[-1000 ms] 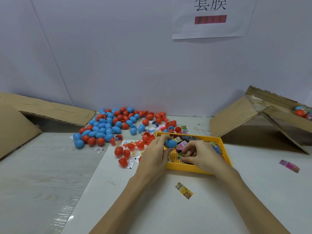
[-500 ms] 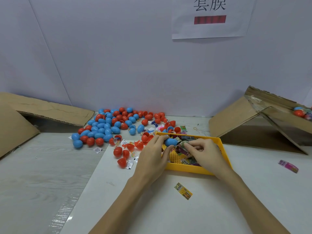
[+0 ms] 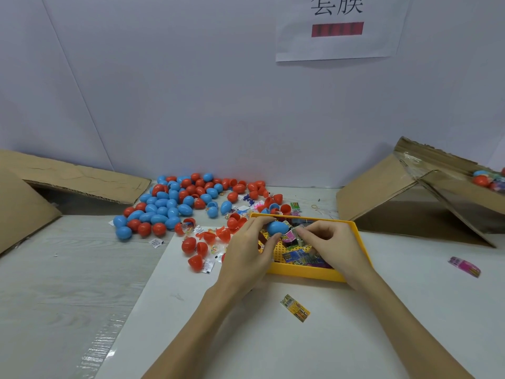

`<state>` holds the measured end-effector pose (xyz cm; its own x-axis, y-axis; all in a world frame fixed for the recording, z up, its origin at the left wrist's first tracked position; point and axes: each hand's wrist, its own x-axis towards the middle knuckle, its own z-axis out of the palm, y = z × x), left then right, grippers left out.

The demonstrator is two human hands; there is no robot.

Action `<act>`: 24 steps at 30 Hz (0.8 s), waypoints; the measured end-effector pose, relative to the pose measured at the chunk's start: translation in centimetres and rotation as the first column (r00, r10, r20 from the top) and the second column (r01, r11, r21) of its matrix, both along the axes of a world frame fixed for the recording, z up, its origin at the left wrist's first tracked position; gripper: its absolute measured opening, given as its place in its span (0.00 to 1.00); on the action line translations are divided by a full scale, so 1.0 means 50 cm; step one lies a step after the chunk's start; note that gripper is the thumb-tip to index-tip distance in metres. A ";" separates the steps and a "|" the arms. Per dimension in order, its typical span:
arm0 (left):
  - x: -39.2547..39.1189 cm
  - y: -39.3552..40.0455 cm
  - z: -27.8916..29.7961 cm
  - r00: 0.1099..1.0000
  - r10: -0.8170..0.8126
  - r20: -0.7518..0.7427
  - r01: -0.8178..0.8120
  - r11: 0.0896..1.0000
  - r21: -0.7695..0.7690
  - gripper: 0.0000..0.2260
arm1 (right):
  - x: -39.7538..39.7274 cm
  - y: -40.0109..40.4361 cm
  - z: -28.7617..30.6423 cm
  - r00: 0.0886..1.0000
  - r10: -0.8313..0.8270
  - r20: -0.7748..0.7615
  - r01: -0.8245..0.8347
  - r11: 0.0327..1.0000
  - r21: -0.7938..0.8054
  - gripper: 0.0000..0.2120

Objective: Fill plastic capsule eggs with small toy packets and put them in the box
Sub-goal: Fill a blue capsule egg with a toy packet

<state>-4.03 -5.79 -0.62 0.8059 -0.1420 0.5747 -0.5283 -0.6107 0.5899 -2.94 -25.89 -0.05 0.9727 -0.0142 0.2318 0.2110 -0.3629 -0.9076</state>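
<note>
A white paper sign (image 3: 337,26) with black characters and a red bar hangs on the wall (image 3: 191,91).

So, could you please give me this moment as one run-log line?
left hand: holds blue egg half | right hand: pinches pink packet at it | over yellow tray

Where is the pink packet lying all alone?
In the head view, the pink packet lies on the table's right side, right of the yellow tray, before the cardboard box.
</note>
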 end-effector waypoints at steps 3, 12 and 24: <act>-0.006 -0.005 0.004 0.999 -0.031 -0.011 0.031 0.999 -0.012 0.14 | -0.001 -0.001 0.000 0.999 -0.047 -0.013 0.047 0.998 0.039 0.09; -0.007 -0.010 0.000 1.000 -0.011 -0.024 0.012 1.000 0.019 0.15 | -0.011 0.011 0.009 0.999 -0.039 -0.025 0.039 0.999 0.019 0.12; -0.005 -0.009 -0.002 0.998 -0.001 -0.065 0.003 0.999 0.034 0.16 | -0.007 0.014 0.002 0.998 -0.042 -0.041 0.040 0.998 -0.054 0.15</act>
